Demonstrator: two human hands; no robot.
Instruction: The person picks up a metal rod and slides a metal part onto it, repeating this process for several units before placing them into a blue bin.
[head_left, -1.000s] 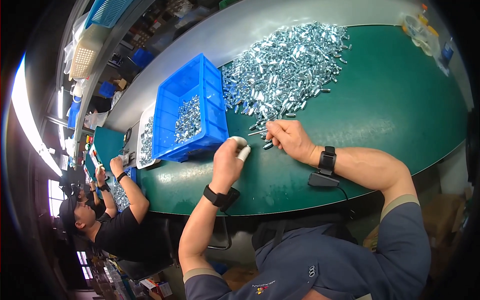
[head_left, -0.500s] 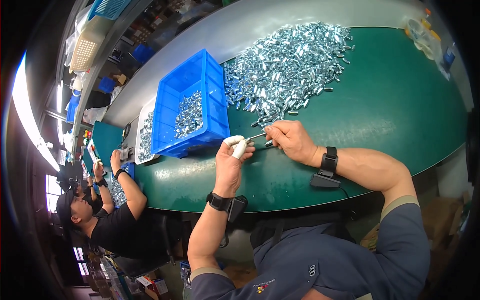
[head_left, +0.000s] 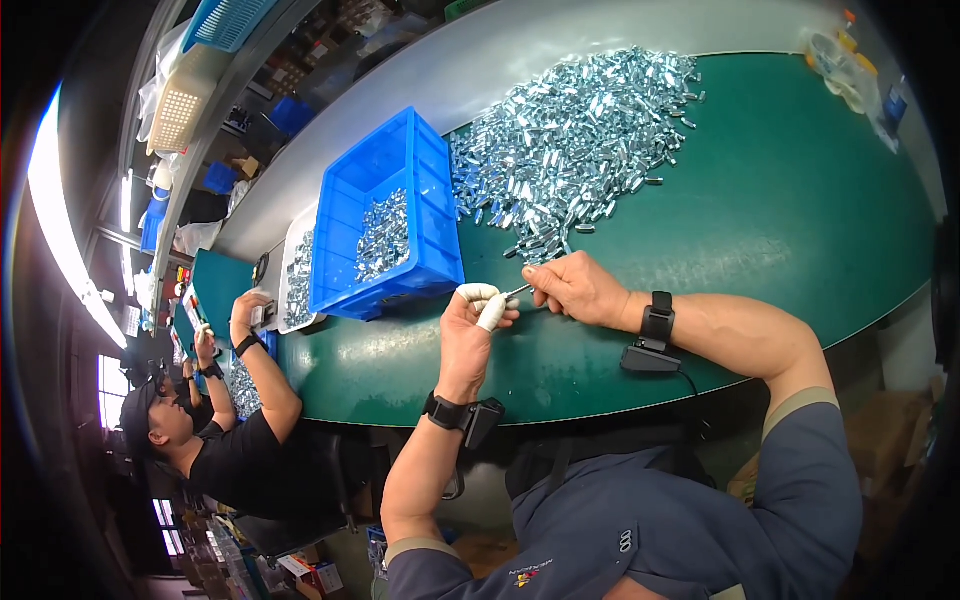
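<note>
White coverings wrap the thumb and index finger of my left hand (head_left: 468, 335), which is closed in a pinch. Whatever sits between those fingertips is too small and hidden to make out. From the right, my right hand (head_left: 583, 290) grips a thin metal rod (head_left: 520, 290), its tip meeting the left fingertips. Both hands are over the green tabletop, just in front of a large heap of shiny silver metal pieces (head_left: 580, 140). A blue bin (head_left: 435, 215), partly filled with similar small pieces, stands beside my left hand.
Behind the blue bin is a white tray (head_left: 290, 318) of metal parts. A co-worker (head_left: 250, 450) in black sits at the left along the same green table (head_left: 780, 220). Plastic bags (head_left: 845, 75) lie at the far right corner. Shelves with baskets (head_left: 178, 112) rise at upper left.
The view has shifted slightly, so the scene sits a little lower and to the right. Both hands keep the same hold, with the rod still meeting the left fingertips.
</note>
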